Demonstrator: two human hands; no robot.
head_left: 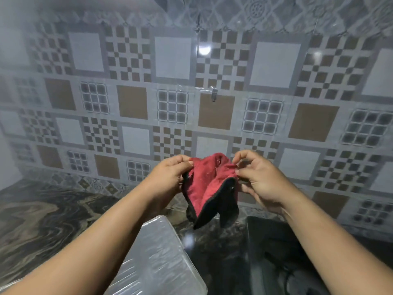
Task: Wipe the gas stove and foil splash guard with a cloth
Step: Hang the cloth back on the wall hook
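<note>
no readable text, labels, brands or numbers anywhere in view: wall tiles [173,56] carry only geometric patterns, and the red cloth [209,184] and foil sheet [157,258] are unmarked.

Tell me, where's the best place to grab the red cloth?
Probably along its top edge, from both sides, as the left hand and right hand do now. The cloth is floppy and hangs down, so pinching two upper corners keeps it spread.
</note>
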